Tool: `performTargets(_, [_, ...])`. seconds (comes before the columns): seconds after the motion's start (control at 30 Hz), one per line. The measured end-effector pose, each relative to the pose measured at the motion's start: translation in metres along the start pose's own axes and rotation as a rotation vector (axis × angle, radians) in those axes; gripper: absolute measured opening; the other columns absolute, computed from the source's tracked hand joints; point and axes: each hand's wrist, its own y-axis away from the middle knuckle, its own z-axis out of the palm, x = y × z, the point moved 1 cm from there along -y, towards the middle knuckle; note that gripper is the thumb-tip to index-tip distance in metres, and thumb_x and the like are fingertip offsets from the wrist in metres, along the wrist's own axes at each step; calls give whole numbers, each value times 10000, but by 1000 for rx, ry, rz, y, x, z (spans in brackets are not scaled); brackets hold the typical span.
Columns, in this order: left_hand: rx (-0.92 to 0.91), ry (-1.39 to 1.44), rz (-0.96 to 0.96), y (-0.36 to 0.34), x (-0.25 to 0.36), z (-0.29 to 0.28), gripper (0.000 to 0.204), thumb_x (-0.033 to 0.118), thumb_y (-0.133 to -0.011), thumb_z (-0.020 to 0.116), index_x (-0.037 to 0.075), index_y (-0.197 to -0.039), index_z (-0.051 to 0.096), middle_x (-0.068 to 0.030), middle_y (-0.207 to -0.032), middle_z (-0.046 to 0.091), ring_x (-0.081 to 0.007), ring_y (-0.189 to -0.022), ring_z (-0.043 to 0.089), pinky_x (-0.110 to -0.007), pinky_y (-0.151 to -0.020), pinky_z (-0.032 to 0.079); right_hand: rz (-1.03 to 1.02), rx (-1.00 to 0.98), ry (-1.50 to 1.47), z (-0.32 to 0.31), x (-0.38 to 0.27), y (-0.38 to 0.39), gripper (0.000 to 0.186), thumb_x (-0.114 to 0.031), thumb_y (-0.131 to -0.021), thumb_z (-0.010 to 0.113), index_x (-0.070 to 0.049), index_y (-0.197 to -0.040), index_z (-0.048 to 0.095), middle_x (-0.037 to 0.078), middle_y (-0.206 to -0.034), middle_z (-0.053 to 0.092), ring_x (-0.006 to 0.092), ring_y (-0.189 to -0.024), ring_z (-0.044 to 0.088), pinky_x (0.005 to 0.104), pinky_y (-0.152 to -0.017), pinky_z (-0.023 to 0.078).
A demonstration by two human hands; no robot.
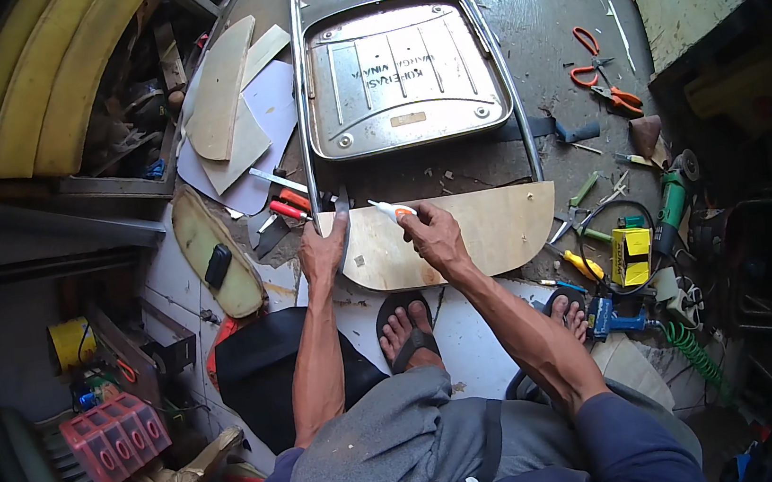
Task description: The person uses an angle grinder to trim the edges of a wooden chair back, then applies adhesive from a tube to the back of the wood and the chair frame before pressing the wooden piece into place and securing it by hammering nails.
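A pale plywood panel (480,230) with one straight side and rounded corners lies across the lower end of a metal folding chair frame (302,89). My left hand (321,250) is closed on the panel's left end, thumb uppermost, beside a dark grey strip whose attachment I cannot make out. In my right hand (436,238) is a small white glue bottle (392,210) with an orange mark. Its nozzle points left, just above the panel near the straight side. The chair's metal seat (405,77) shows its underside beyond the panel.
Plywood offcuts (222,98) and red-handled tools (288,209) lie left of the chair. Rightward are orange-handled pliers (617,98), a green angle grinder (672,199), a yellow box (631,256) and a blue air tool (618,316). A black sheet (278,377) covers floor tiles near my left forearm.
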Motion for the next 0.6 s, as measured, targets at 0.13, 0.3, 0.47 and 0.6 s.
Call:
performTargets(0.13, [98, -86, 13, 5, -7, 6, 591, 465, -811, 740, -17, -1117, 584, -288, -1027, 677, -464, -986, 653, -514, -851, 495, 34, -11, 23, 6, 0, -1, 385, -339, -898, 621, 2, -1063, 692, 65, -736, 676, 118, -654, 617, 288, -622, 484])
performTargets(0.3, [107, -86, 53, 15, -6, 10, 636, 438, -809, 751, -6, -1193, 505, -295, -1084, 659, -465, -988, 648, -513, -852, 496, 36, 0, -10, 7, 5, -3, 375, -328, -902, 637, 7, -1062, 688, 65, -730, 671, 120, -648, 609, 282, -607, 475])
performTargets(0.47, [109, 36, 71, 0, -25, 24, 641, 443, -783, 787, 5, -1188, 551, -244, -1063, 686, -413, -987, 670, -479, -871, 501, 1, -76, -171, -1, 11, -8, 365, -308, -916, 661, 14, -1086, 681, 54, -739, 671, 107, -592, 583, 261, -542, 458])
performTargets(0.6, [89, -27, 31, 8, -15, 22, 609, 444, -797, 784, 4, -1169, 586, -215, -1070, 695, -368, -985, 682, -447, -874, 506, -12, -164, -266, -12, 5, -4, 404, -306, -927, 673, 6, -1178, 621, 59, -781, 691, 95, -583, 589, 253, -509, 447])
